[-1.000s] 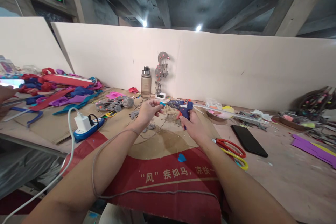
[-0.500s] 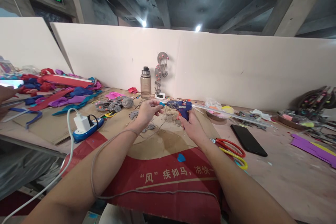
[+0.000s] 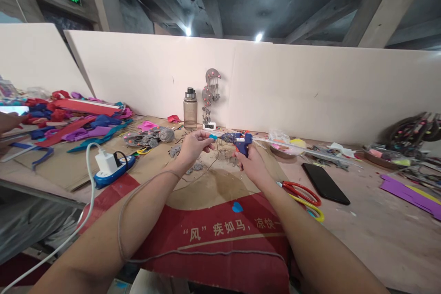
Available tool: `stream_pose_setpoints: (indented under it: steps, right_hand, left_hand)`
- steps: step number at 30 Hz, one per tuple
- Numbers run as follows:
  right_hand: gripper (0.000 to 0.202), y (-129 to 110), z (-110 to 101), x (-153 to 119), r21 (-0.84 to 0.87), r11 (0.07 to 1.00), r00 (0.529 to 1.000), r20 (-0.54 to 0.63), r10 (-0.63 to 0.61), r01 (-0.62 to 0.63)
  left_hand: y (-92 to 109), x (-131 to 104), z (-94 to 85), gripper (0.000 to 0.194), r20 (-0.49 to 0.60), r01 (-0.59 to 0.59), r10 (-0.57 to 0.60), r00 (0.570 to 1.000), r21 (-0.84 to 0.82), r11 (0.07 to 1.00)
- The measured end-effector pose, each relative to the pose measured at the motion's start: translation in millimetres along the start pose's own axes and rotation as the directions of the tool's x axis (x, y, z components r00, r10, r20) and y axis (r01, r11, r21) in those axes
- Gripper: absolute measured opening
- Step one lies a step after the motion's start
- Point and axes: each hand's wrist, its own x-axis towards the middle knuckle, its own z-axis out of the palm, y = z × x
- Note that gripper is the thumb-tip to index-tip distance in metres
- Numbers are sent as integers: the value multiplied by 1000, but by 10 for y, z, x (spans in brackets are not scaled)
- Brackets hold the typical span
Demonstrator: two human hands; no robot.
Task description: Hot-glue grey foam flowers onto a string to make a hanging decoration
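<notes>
My left hand pinches a small blue piece between thumb and fingertips. Wrapped round the handle of a blue glue gun, my right hand has a finger at its orange trigger. The gun's nozzle points left, close to the blue piece. A clear stick extends from the gun's rear side. Grey yarn runs over my left forearm and hangs near my left fingers. On the red and brown cardboard between my arms lies a blue heart.
Left: a power strip with a white cable, and coloured fabric strips. Behind: a bottle and a hanging grey ornament. Right: scissors and a black phone. Another person's hand shows at the far left.
The glue gun's nozzle end has drawn slightly away from the blue piece, opening a small gap. Both hands otherwise keep their holds, and the view has shifted slightly.
</notes>
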Motion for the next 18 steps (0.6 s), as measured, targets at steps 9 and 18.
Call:
stream_pose_setpoints:
  steps: [9, 18]
  right_hand:
    - [13, 83, 46, 181, 182, 953, 970, 48, 238, -243]
    - [21, -212, -95, -51, 259, 966, 1000, -9, 9, -6]
  left_hand:
    - [62, -83, 78, 35, 120, 79, -70, 990, -72, 994]
    - [26, -17, -5, 31, -63, 33, -34, 997, -16, 999]
